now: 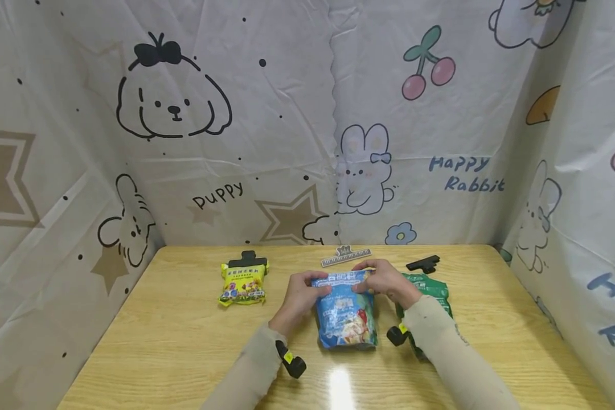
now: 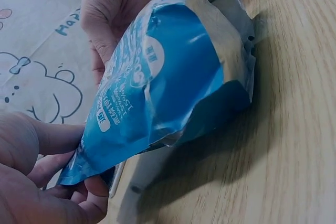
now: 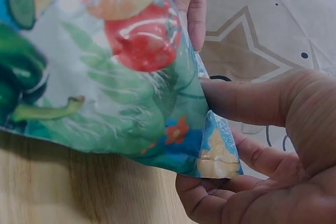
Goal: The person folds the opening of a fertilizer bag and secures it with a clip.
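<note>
1. Blue bag (image 1: 343,313): at the middle of the table (image 1: 169,341), between both hands. Whether its base touches the wood cannot be told. The front carries pale lettering, too small to read in the head view, and a red vegetable picture; the right wrist view also shows a green pepper. No brand legible.
2. Left hand (image 1: 302,296): thumb and fingers pinch the bag's upper left corner.
3. Right hand (image 1: 386,279): thumb and fingers pinch the upper right corner.
4. Keyboard clip (image 1: 345,257): lies just beyond the blue bag, bearing a piano-key pattern.
5. Green bag (image 1: 433,287): to the right, partly hidden by the right forearm; pale print, unreadable.
6. Black clip (image 1: 424,264): just beyond the green bag.
7. Yellow bag (image 1: 243,285): well apart, to the left; dark characters near the top, too small to read. A dark clip (image 1: 248,260) sits across its top edge.
8. Cloth (image 1: 287,114): behind the table; reads "PUPPY" and "Happy Rabbit".
</note>
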